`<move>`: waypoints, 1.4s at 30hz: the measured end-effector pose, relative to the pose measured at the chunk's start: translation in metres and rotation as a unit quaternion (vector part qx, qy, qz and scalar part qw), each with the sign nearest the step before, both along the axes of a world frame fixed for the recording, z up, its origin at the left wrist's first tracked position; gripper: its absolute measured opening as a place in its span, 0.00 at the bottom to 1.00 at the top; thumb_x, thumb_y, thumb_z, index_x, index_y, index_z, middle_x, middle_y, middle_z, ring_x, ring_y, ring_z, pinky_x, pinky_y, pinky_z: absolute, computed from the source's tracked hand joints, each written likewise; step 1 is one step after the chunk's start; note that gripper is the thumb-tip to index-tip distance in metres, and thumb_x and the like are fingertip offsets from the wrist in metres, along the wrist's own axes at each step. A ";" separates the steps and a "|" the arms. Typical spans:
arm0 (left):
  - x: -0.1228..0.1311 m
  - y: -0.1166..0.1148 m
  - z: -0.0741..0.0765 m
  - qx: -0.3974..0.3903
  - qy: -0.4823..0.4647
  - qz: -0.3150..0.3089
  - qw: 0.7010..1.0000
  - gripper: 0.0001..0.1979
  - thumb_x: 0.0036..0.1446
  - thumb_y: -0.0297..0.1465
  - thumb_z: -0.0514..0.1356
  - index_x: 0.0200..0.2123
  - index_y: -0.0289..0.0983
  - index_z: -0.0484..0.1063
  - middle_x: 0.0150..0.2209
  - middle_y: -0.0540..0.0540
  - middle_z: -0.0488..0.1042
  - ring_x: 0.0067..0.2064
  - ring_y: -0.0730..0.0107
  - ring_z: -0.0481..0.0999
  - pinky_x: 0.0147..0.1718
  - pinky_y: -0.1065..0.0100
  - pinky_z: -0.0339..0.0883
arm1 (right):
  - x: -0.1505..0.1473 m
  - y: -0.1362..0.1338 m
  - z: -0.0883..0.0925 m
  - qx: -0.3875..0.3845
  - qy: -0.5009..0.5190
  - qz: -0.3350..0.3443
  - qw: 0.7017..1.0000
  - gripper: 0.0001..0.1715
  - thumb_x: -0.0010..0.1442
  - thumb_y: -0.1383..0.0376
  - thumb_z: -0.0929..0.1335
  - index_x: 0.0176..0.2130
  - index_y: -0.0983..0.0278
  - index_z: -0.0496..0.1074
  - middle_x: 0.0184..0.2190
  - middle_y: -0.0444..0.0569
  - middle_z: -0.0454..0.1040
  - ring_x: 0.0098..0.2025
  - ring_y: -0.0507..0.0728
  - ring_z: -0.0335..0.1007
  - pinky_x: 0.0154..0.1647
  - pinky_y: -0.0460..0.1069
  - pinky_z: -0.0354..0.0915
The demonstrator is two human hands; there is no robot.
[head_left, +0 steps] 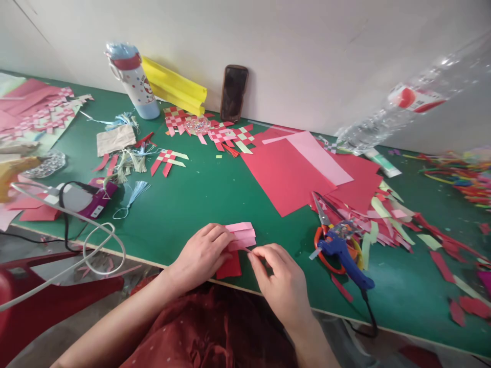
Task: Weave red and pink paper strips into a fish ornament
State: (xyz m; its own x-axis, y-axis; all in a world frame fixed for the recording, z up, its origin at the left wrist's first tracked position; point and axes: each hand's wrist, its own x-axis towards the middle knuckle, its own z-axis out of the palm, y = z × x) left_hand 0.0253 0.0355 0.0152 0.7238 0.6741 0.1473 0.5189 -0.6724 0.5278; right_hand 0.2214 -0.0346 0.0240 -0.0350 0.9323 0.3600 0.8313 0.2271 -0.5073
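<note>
Near the table's front edge, several pink paper strips (242, 234) and red paper strips (230, 267) lie crossed together. My left hand (205, 250) rests over their left part, its fingers close together and pressing the strips onto the table. At their right side my right hand (278, 273) pinches a thin strip end between thumb and forefinger. That strip shows almost edge-on, and its far part is hidden among the other strips and under my left fingers.
Behind my hands lie red sheets (287, 174). At right are scissors (324, 214), a blue glue gun (347, 255) and paper scraps. A tilted plastic bottle (414, 97), a phone (233, 92) and a flask (134, 82) stand at the back. A white cable (109, 230) loops at left.
</note>
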 end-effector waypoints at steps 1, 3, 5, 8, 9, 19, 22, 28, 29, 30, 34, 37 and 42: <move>0.000 0.000 0.000 -0.001 0.000 -0.001 1.000 0.13 0.59 0.21 0.57 0.47 0.37 0.66 0.46 0.43 0.71 0.50 0.59 0.68 0.51 0.55 0.68 | -0.001 -0.001 0.002 0.001 0.009 0.007 1.000 0.06 0.66 0.66 0.65 0.35 0.61 0.69 0.29 0.46 0.74 0.32 0.53 0.70 0.36 0.48 0.65; 0.001 0.000 0.001 -0.002 -0.002 0.000 1.000 0.12 0.60 0.22 0.57 0.47 0.37 0.67 0.46 0.43 0.71 0.50 0.60 0.68 0.52 0.56 0.68 | -0.003 -0.001 0.004 0.000 0.023 0.018 1.000 0.05 0.65 0.67 0.65 0.35 0.61 0.69 0.29 0.46 0.74 0.32 0.53 0.70 0.36 0.48 0.65; 0.002 0.000 0.002 -0.004 -0.005 0.001 1.000 0.10 0.61 0.23 0.57 0.46 0.38 0.67 0.46 0.44 0.71 0.50 0.60 0.68 0.52 0.57 0.67 | -0.006 -0.002 0.006 -0.006 0.035 0.027 0.999 0.06 0.65 0.67 0.65 0.34 0.61 0.69 0.28 0.46 0.73 0.31 0.53 0.70 0.35 0.48 0.65; 0.002 -0.001 0.001 -0.005 -0.007 -0.002 1.000 0.08 0.63 0.23 0.56 0.44 0.38 0.68 0.45 0.45 0.71 0.50 0.61 0.68 0.51 0.58 0.68 | -0.006 -0.004 0.009 -0.014 0.053 0.035 0.998 0.05 0.65 0.66 0.66 0.35 0.61 0.69 0.29 0.46 0.73 0.31 0.52 0.70 0.35 0.47 0.66; 0.002 -0.001 0.001 -0.005 -0.007 -0.003 1.000 0.08 0.63 0.23 0.55 0.44 0.38 0.68 0.45 0.45 0.71 0.50 0.61 0.68 0.51 0.58 0.68 | -0.003 -0.006 0.010 -0.014 0.060 0.033 0.998 0.04 0.65 0.66 0.66 0.36 0.62 0.70 0.29 0.46 0.73 0.31 0.52 0.70 0.34 0.47 0.66; 0.000 -0.002 -0.005 0.012 -0.014 -0.009 1.000 0.08 0.64 0.24 0.53 0.44 0.37 0.68 0.47 0.43 0.71 0.49 0.60 0.68 0.49 0.57 0.68 | 0.119 -0.034 0.005 0.046 -0.137 -0.301 0.943 0.18 0.63 0.56 0.63 0.43 0.67 0.72 0.37 0.59 0.75 0.40 0.64 0.70 0.47 0.60 0.66; 0.001 -0.003 -0.006 0.012 -0.017 -0.005 1.000 0.07 0.64 0.24 0.53 0.43 0.37 0.68 0.47 0.43 0.71 0.49 0.61 0.68 0.49 0.58 0.68 | 0.134 -0.038 -0.007 -0.003 -0.164 -0.285 0.944 0.25 0.61 0.53 0.62 0.48 0.69 0.70 0.42 0.64 0.74 0.46 0.69 0.69 0.49 0.64 0.65; 0.000 -0.003 -0.006 0.010 -0.021 0.001 1.000 0.06 0.64 0.25 0.54 0.43 0.37 0.68 0.47 0.43 0.71 0.49 0.61 0.68 0.49 0.59 0.68 | 0.128 -0.034 -0.008 -0.075 -0.136 -0.325 0.933 0.28 0.56 0.56 0.63 0.53 0.65 0.67 0.48 0.62 0.69 0.47 0.68 0.71 0.43 0.60 0.69; 0.000 -0.002 -0.006 0.010 -0.022 0.000 1.000 0.06 0.64 0.25 0.54 0.43 0.37 0.68 0.47 0.43 0.71 0.49 0.61 0.68 0.49 0.59 0.68 | 0.128 -0.033 -0.007 -0.085 -0.137 -0.332 0.929 0.29 0.55 0.56 0.63 0.54 0.64 0.66 0.49 0.61 0.69 0.46 0.68 0.71 0.41 0.59 0.69; 0.000 -0.002 -0.006 0.010 -0.023 -0.002 1.000 0.06 0.64 0.25 0.53 0.43 0.37 0.67 0.47 0.43 0.71 0.49 0.61 0.68 0.49 0.59 0.68 | 0.129 -0.032 -0.005 -0.093 -0.139 -0.335 0.927 0.30 0.55 0.55 0.64 0.54 0.64 0.66 0.49 0.60 0.69 0.45 0.68 0.72 0.40 0.59 0.69; 0.000 -0.002 -0.005 0.008 -0.028 -0.004 1.000 0.05 0.65 0.26 0.53 0.43 0.37 0.67 0.48 0.43 0.71 0.49 0.61 0.68 0.49 0.58 0.68 | 0.137 -0.028 -0.004 -0.105 -0.157 -0.327 0.926 0.29 0.55 0.54 0.64 0.54 0.62 0.67 0.49 0.58 0.68 0.41 0.65 0.72 0.36 0.56 0.69; 0.000 -0.003 -0.005 0.009 -0.030 -0.001 1.000 0.05 0.65 0.25 0.53 0.42 0.38 0.67 0.47 0.43 0.71 0.49 0.61 0.68 0.49 0.59 0.68 | 0.140 -0.026 -0.006 -0.102 -0.173 -0.308 0.930 0.28 0.55 0.58 0.62 0.54 0.63 0.68 0.50 0.59 0.70 0.44 0.65 0.72 0.40 0.57 0.69; 0.000 -0.003 -0.008 0.005 -0.037 0.003 0.999 0.06 0.65 0.26 0.53 0.43 0.38 0.67 0.47 0.43 0.71 0.50 0.61 0.68 0.49 0.59 0.67 | 0.140 -0.026 -0.001 -0.075 -0.165 -0.308 0.934 0.30 0.54 0.61 0.63 0.56 0.66 0.68 0.48 0.60 0.75 0.47 0.67 0.73 0.45 0.58 0.69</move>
